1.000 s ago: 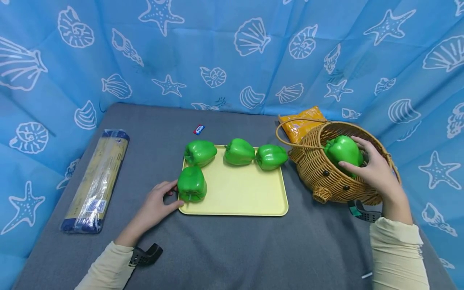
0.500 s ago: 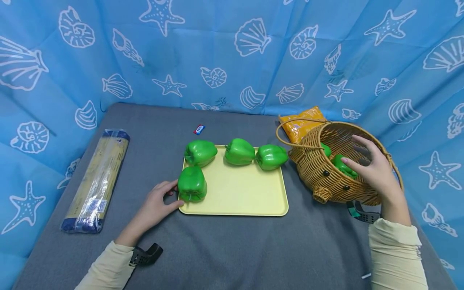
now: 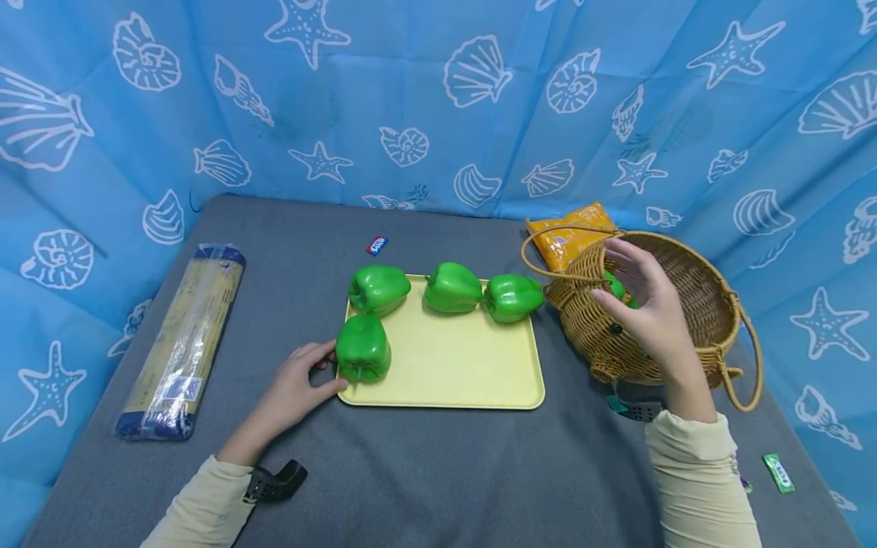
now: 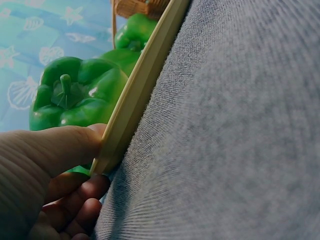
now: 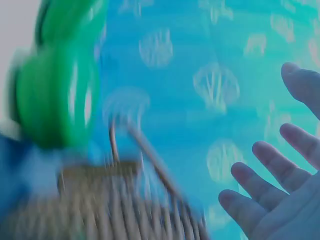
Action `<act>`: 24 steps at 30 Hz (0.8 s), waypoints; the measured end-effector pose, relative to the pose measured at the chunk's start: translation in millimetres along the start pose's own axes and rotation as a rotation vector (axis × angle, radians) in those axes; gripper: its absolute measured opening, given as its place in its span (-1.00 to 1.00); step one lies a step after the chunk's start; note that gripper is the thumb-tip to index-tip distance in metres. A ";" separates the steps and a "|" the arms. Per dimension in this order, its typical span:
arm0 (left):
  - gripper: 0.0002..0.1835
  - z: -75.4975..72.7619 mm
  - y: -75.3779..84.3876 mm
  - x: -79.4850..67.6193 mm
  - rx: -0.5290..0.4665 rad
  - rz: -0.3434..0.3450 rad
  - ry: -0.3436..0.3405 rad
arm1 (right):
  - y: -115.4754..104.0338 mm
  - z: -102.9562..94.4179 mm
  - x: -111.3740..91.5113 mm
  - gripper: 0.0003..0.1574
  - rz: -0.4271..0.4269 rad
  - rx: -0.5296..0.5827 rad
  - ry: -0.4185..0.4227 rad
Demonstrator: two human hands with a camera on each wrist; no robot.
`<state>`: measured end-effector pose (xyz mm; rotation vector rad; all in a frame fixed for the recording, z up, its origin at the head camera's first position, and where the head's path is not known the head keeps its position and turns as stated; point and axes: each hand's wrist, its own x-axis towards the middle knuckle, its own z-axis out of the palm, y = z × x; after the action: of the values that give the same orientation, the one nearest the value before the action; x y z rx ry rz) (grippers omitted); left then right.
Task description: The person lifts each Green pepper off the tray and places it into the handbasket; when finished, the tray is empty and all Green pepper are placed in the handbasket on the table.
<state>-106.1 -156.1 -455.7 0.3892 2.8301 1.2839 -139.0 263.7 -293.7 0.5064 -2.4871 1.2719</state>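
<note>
My left hand [image 3: 301, 380] grips the left edge of a pale yellow tray [image 3: 466, 358]; in the left wrist view the thumb [image 4: 75, 145] lies at the rim, with fingers curled beneath. Beside that hand sits a green bell pepper [image 3: 363, 348] at the tray's left. Three more bell peppers line the far edge: left [image 3: 379, 289], middle [image 3: 453, 288] and right [image 3: 514, 297]. My right hand [image 3: 647, 304], fingers spread and holding nothing, is over a wicker basket [image 3: 709, 304] with an animal face. Inside, a green pepper [image 3: 614, 285] shows partly behind the hand.
An orange packet [image 3: 565, 236] lies behind the basket, whose looped handle [image 3: 757, 373] hangs at the right. A long clear-wrapped pack [image 3: 181, 342] lies at left. Small wrapped items include a red-blue one [image 3: 377, 244] and a green one [image 3: 779, 473]. A blue shell-patterned curtain [image 3: 438, 99] hangs behind.
My right hand let go of a green pepper inside the basket, then moved left across the basket's opening. The left hand and the tray have stayed in place.
</note>
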 end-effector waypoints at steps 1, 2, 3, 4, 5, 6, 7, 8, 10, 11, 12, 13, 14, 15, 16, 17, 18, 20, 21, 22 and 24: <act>-0.33 0.1 -0.4 0.0 0.002 0.001 -0.001 | -3.9 8.6 1.8 -0.22 -0.029 0.035 -0.013; -0.33 0.1 -0.8 -0.1 0.004 0.002 -0.001 | -7.2 17.4 3.4 -0.22 -0.052 0.062 -0.032; -0.33 0.2 -1.1 -0.1 0.003 0.001 -0.001 | -10.1 26.9 5.2 -0.20 -0.077 0.097 -0.054; -0.33 0.3 -1.5 -0.1 0.003 0.001 -0.002 | -12.8 36.7 6.8 -0.19 -0.098 0.133 -0.077; -0.32 0.5 -1.8 -0.1 0.002 0.001 -0.003 | -15.7 47.1 8.3 -0.18 -0.115 0.158 -0.103; -0.32 0.7 -2.1 -0.1 0.002 0.000 -0.004 | -18.0 58.0 9.9 -0.17 -0.128 0.183 -0.129; -0.32 0.9 -2.5 0.1 0.003 0.000 -0.004 | -20.5 68.9 10.9 -0.17 -0.139 0.202 -0.156; -0.32 1.2 -2.8 0.2 0.003 0.000 -0.005 | -23.0 79.6 11.7 -0.17 -0.145 0.222 -0.183; -0.32 1.6 -3.4 0.7 0.000 0.002 -0.007 | -27.3 101.2 13.0 -0.17 -0.143 0.269 -0.240; -0.32 1.6 -3.6 1.0 -0.001 0.003 -0.007 | -29.1 111.7 13.6 -0.18 -0.138 0.289 -0.269; -0.32 1.6 -3.8 1.3 -0.002 0.003 -0.007 | -30.8 121.8 14.0 -0.18 -0.128 0.311 -0.298; -0.32 1.6 -4.0 1.5 -0.003 0.003 -0.007 | -32.3 131.5 14.0 -0.18 -0.111 0.327 -0.325; -0.32 1.5 -4.0 1.7 -0.003 0.003 -0.007 | -33.5 141.2 14.2 -0.18 -0.095 0.354 -0.352; -0.32 1.3 -4.1 1.9 -0.003 0.002 -0.007 | -34.5 150.4 14.1 -0.18 -0.075 0.367 -0.379; -0.32 1.2 -4.6 2.1 -0.003 0.004 -0.004 | -35.3 159.2 14.0 -0.18 -0.058 0.379 -0.405; -0.32 1.1 -4.8 2.3 0.000 0.005 -0.001 | -35.2 167.9 13.7 -0.17 -0.042 0.387 -0.427; -0.33 1.0 -5.0 2.5 0.001 0.008 0.001 | -31.1 177.6 12.7 -0.18 -0.037 0.397 -0.444; -0.33 1.1 -5.3 2.8 0.003 0.013 0.001 | -30.5 191.6 11.1 -0.17 -0.012 0.419 -0.473; -0.33 1.1 -5.4 2.8 0.004 0.017 0.002 | -29.7 197.3 10.2 -0.17 0.000 0.423 -0.485; -0.34 1.1 -5.5 2.8 0.003 0.021 0.002 | -28.8 202.7 9.4 -0.16 0.007 0.433 -0.494; -0.34 0.6 -5.0 2.2 0.003 0.019 -0.001 | -26.9 211.8 8.1 -0.15 0.011 0.438 -0.510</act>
<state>-109.2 -158.4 -459.6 0.4172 2.8343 1.2827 -156.7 73.9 -390.1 1.0352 -2.5834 1.9034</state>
